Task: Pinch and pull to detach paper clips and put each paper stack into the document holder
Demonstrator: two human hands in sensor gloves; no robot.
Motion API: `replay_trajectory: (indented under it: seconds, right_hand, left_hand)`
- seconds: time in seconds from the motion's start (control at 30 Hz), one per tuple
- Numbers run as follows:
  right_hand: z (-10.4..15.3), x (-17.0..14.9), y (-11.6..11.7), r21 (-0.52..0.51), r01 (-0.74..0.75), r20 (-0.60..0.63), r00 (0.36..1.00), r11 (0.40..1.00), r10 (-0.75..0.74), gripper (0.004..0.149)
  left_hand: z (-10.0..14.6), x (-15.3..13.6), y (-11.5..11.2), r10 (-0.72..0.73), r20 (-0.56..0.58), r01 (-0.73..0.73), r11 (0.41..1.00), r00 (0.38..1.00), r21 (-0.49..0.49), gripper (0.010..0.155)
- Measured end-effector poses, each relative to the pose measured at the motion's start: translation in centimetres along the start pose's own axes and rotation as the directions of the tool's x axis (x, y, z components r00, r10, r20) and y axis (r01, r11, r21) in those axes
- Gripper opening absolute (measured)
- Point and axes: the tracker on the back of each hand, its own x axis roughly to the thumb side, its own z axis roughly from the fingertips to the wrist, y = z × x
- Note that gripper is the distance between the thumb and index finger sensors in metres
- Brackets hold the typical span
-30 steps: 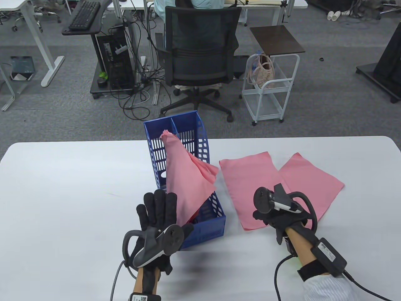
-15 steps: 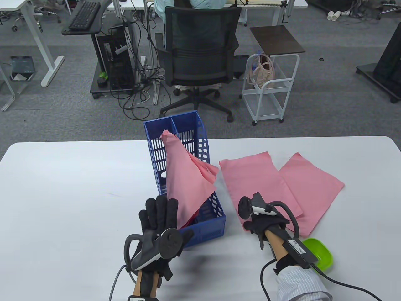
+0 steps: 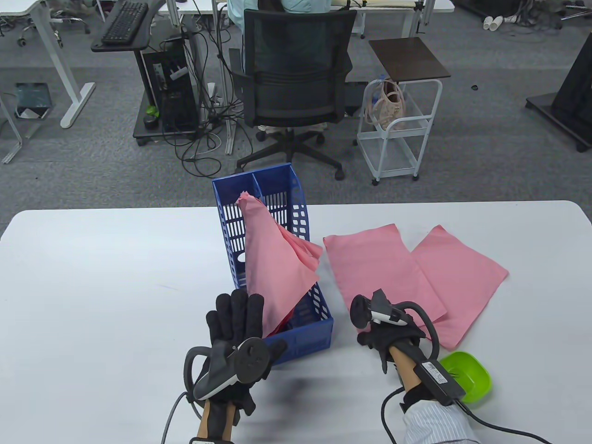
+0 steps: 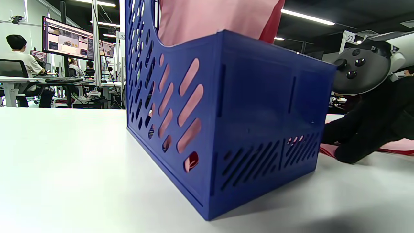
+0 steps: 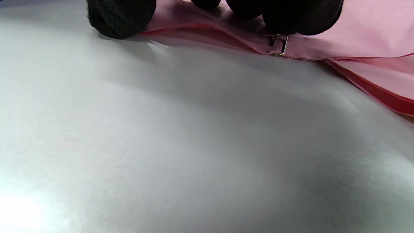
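A blue document holder (image 3: 309, 334) stands mid-table with one pink paper stack (image 3: 273, 266) leaning inside it. My left hand (image 3: 236, 317) rests with straight fingers against the holder's near left side; the left wrist view shows that holder (image 4: 258, 123) close up. Two more pink stacks (image 3: 374, 263) (image 3: 462, 277) lie flat to the right, overlapping. My right hand (image 3: 386, 334) presses its fingertips (image 5: 300, 19) down on the near corner of the left flat stack. A metal paper clip (image 5: 280, 43) sticks out at the stack's edge just under one fingertip, while the thumb (image 5: 121, 16) sits apart at the left.
A green bowl (image 3: 469, 377) sits on the table right of my right wrist. Beyond the far table edge stand an office chair (image 3: 296, 83) and a white trolley (image 3: 397, 129). Bare white table spreads left of the holder.
My right hand slid left and nearer me along the flat stack to its near corner, uncovering the green bowl. The left hand barely moved.
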Motion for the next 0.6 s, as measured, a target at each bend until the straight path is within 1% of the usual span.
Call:
replay_trajectory:
  seconds: [0.2,0.3,0.37,0.5,0.6]
  right_hand:
    - [0.0,0.1,0.0,-0.024,-0.036,-0.028,0.999,0.999,0.035,0.069]
    - [-0.1,0.2,-0.2,-0.036,-0.075,-0.055,0.996,0.997,0.073,0.061]
    - [-0.2,0.5,-0.3,-0.021,-0.121,-0.072,0.990,0.992,0.119,0.058]
    - [-0.4,0.8,-0.8,-0.001,-0.198,-0.073,0.978,0.980,0.198,0.057]
    - [-0.2,0.2,-1.7,0.006,-0.179,-0.093,0.979,0.984,0.179,0.055]
  left_hand:
    - [0.0,0.0,0.0,0.000,0.004,0.000,1.000,1.000,0.001,0.094]
    - [0.0,0.0,0.0,0.003,0.003,-0.003,1.000,1.000,0.003,0.094]
    - [0.0,0.0,0.0,0.003,0.004,-0.003,1.000,1.000,0.006,0.094]
    - [-0.1,-0.1,0.0,0.005,0.005,-0.005,1.000,1.000,0.010,0.094]
    - [-0.1,-0.1,0.1,0.040,-0.010,-0.040,0.999,0.999,0.000,0.094]
